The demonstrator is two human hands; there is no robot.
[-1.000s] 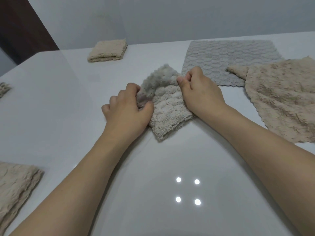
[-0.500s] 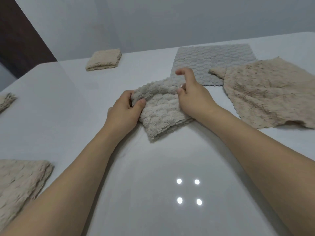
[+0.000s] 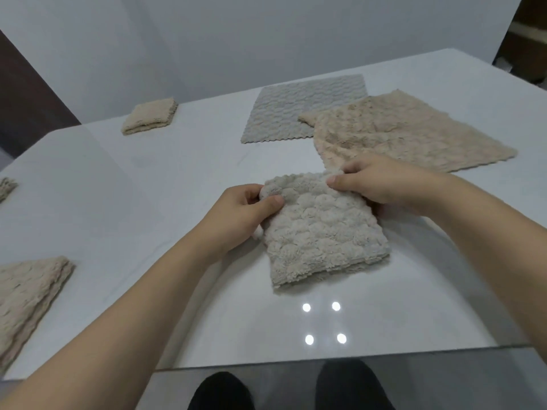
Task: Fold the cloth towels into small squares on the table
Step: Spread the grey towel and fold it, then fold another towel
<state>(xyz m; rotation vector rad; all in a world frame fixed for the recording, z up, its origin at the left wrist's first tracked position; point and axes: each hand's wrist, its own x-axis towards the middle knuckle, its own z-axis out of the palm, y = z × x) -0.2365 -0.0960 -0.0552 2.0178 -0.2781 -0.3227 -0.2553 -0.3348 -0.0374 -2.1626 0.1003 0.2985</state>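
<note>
Both hands pinch the folded grey towel (image 3: 322, 232) at its far corners: left hand (image 3: 245, 211) with thumb on top at the left corner, right hand (image 3: 381, 184) likewise at the right. Towel lies mid-table (image 3: 118, 202), near edge free. Around it, left to right: folded beige towel (image 3: 26, 297), small beige square (image 3: 149, 115), flat grey cloth (image 3: 296, 108), spread beige cloth (image 3: 408, 134) just behind right hand.

Left-edge folded towel (image 3: 6, 187) cut off
</note>
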